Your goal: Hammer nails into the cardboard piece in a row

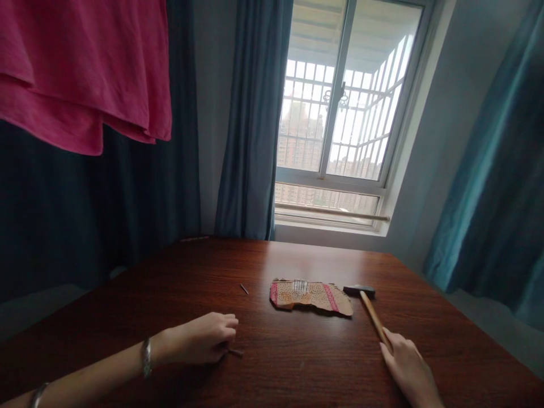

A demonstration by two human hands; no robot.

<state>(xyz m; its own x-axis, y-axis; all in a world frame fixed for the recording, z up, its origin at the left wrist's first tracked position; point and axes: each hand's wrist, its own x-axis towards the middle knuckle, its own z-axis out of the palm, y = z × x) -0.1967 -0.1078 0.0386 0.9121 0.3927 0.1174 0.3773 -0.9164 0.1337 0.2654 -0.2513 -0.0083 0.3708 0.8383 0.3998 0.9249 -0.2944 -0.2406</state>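
My left hand (203,339) rests on the dark wooden table (272,374), fingers curled and pinched on a small nail (235,352) that pokes out to the right. My right hand (408,371) is wrapped round the end of a hammer's wooden handle (374,318); the hammer's dark head (359,290) lies on the table. Between the hands, farther back, lies a ragged piece of cardboard (312,297) with red stripes, and several nails (300,285) stand upright in it. Another loose nail (243,288) lies left of the cardboard.
A window with bars (340,113) is behind the table, flanked by blue curtains (250,124). A pink cloth (85,68) hangs at the upper left. The table's right edge (467,323) runs diagonally beside another teal curtain (501,187).
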